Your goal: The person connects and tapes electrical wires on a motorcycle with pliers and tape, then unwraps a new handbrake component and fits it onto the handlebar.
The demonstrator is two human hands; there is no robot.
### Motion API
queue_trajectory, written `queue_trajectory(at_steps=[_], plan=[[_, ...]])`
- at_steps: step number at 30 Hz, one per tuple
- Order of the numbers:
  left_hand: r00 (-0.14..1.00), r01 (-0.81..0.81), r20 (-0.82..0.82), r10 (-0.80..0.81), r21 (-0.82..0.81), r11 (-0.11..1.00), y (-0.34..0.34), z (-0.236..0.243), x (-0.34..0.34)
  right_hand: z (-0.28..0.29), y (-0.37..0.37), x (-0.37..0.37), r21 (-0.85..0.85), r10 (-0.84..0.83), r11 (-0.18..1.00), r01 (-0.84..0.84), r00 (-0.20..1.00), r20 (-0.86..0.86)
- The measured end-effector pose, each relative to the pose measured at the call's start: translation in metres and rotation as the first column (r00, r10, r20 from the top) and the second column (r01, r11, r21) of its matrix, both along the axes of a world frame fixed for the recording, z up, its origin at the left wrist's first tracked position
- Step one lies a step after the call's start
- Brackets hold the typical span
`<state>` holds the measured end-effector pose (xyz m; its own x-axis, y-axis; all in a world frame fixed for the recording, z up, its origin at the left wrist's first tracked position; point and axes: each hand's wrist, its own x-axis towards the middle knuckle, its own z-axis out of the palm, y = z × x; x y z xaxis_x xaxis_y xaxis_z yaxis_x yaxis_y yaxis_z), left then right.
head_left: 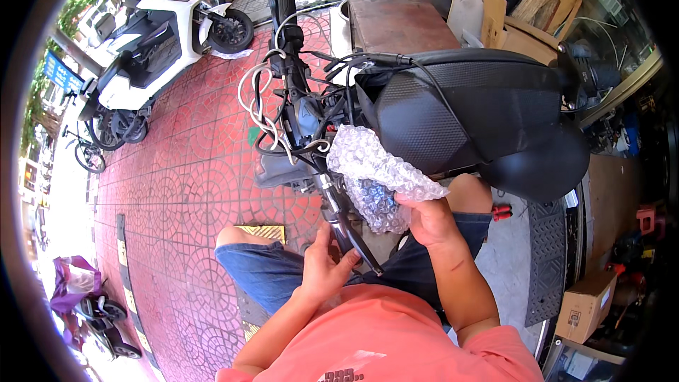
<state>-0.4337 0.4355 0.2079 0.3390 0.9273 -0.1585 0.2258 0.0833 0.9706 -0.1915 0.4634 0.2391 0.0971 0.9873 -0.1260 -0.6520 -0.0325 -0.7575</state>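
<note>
My left hand (325, 265) is closed around the lower end of a black handlebar (338, 216), beside its lever. My right hand (431, 219) grips crumpled bubble wrap (375, 166) with something blue partly visible inside, lying against the handlebar. The bar runs upward past a tangle of white cables (262, 106) and black cables to the other grip (286, 3). Right of it is a large black textured seat or body (453, 113) of the vehicle. My knees are bent either side of the front of the vehicle, and whatever my left fingertips touch behind the bar is hidden.
White scooters (166, 42) stand upper left, more two-wheelers (99, 311) lower left on red paving (163, 205). A brown board (396, 18) and cardboard (523, 32) are behind. At right are a ridged ramp (544, 255), red-handled tools (502, 210) and a cardboard box (587, 304).
</note>
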Motion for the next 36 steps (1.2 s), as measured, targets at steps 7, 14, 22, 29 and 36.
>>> queue_trajectory(at_steps=[7, 14, 22, 29, 36], plan=[[0.994, -0.056, 0.085, 0.063, -0.085, 0.995, 0.001, 0.009, 0.009, -0.003, -0.001, 0.004, 0.01, -0.002, 1.0, 0.002, 1.0, -0.021], [0.98, -0.022, 0.188, 0.061, -0.203, 0.979, 0.002, -0.001, 0.005, 0.002, -0.001, 0.003, 0.017, 0.019, 1.0, -0.019, 1.0, -0.022], [0.972, -0.004, 0.229, 0.059, -0.235, 0.972, 0.004, 0.002, 0.005, 0.0, 0.0, 0.005, 0.013, 0.009, 1.0, -0.009, 1.0, 0.0], [0.979, -0.103, 0.17, 0.11, -0.045, 0.994, 0.037, 0.013, -0.035, 0.036, -0.004, 0.023, 0.076, 0.06, 0.983, -0.169, 0.679, 0.732], [0.978, -0.163, 0.012, 0.21, 0.673, 0.722, 0.177, 0.173, -0.078, 0.19, -0.022, 0.046, 0.215, -0.17, 0.825, -0.523, 0.132, 0.976]])
